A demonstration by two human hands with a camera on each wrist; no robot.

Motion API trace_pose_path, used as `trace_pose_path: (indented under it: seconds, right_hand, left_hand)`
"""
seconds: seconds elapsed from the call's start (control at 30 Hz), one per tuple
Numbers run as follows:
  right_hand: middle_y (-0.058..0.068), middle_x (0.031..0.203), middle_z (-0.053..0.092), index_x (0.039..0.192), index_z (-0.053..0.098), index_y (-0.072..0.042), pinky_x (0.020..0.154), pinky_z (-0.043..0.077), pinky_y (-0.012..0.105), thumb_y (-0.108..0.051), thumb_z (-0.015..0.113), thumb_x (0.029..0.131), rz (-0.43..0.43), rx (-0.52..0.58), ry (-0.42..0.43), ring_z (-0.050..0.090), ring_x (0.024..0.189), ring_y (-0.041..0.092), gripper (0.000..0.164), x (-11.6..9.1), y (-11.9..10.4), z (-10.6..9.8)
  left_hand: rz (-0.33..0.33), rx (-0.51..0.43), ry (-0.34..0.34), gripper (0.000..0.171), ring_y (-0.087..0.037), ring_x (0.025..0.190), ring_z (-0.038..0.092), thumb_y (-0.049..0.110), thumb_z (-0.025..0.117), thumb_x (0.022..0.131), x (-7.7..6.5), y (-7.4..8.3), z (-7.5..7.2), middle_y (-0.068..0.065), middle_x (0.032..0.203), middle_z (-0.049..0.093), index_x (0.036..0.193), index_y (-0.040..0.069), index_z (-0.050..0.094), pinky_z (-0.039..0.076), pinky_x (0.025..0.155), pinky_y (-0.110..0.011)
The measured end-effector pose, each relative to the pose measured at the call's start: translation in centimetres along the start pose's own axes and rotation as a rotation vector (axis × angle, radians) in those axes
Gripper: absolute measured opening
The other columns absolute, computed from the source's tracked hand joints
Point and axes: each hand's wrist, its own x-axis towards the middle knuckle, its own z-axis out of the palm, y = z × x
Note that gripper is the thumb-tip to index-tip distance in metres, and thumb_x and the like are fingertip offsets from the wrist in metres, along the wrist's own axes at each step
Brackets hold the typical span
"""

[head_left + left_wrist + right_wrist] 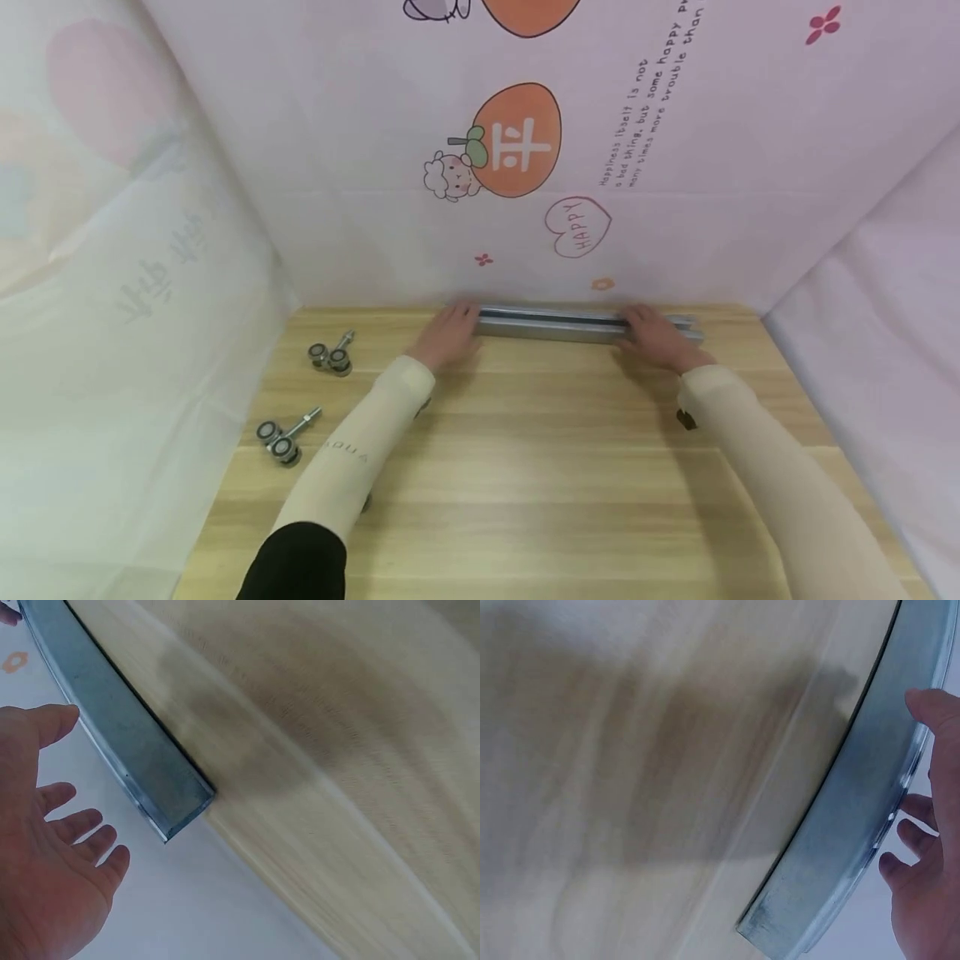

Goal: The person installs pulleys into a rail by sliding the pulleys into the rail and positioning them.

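Note:
A long silvery metal channel rail (pixel 551 325) lies along the far edge of the wooden tabletop, a dark slot running along it. My left hand (pixel 448 337) is at its left end, and in the left wrist view the thumb (pixel 56 724) meets the rail's edge while the other fingers are spread loosely beyond it. Near the right end, my right hand (pixel 656 337) reaches over the rail. Its thumb (pixel 930 706) rests on the rail's top edge in the right wrist view, with loosely bent fingers along the outer side.
Two roller carriages with threaded bolts, a farther one (pixel 331 356) and a nearer one (pixel 285 443), lie on the tabletop (pixel 525 467) at left. A small dark part (pixel 686 419) shows beside the right sleeve. Printed white cloth (pixel 360 208) walls the back and sides.

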Motion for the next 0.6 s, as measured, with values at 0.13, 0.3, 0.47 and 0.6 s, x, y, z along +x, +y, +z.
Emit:
trace_pose_path:
  seconds: [0.13,0.3,0.47,0.6]
  right_hand:
    - [0.039,0.153,0.042,0.152,0.04,0.011,0.12,0.031,0.068,-0.028,0.071,0.102,0.07,0.026,-0.098,0.039,0.143,0.057,0.071,0.8,0.3,-0.3]
    - [0.039,0.149,0.047,0.15,0.043,0.011,0.12,0.03,0.069,-0.033,0.073,0.1,0.076,-0.006,-0.114,0.042,0.14,0.057,0.074,1.3,1.7,0.4]
    - [0.038,0.146,0.052,0.147,0.047,0.01,0.118,0.031,0.07,-0.044,0.075,0.096,0.065,-0.026,-0.109,0.046,0.136,0.058,0.079,2.2,2.0,1.1]
    - [0.037,0.153,0.045,0.153,0.042,0.006,0.121,0.024,0.072,-0.044,0.075,0.097,0.115,-0.003,-0.144,0.039,0.142,0.058,0.082,2.1,1.7,0.6]
  left_hand:
    - [0.026,0.03,0.011,0.068,-0.035,0.153,0.038,0.026,0.071,0.101,2.0,-0.6,0.5,-0.02,0.161,0.044,0.157,0.002,0.041,0.028,0.129,-0.047]
    - [0.003,0.021,-0.051,0.065,-0.035,0.156,0.032,0.029,0.066,0.104,4.0,0.2,0.9,-0.019,0.165,0.04,0.158,0.003,0.039,0.022,0.131,-0.047]
    - [-0.052,0.029,-0.104,0.067,-0.033,0.158,0.029,0.034,0.063,0.106,5.2,0.2,1.5,-0.015,0.167,0.037,0.161,0.007,0.036,0.019,0.132,-0.046]
    - [-0.086,0.039,-0.139,0.064,-0.032,0.158,0.031,0.034,0.062,0.107,5.7,0.4,1.9,-0.015,0.166,0.039,0.16,0.007,0.038,0.019,0.132,-0.047]
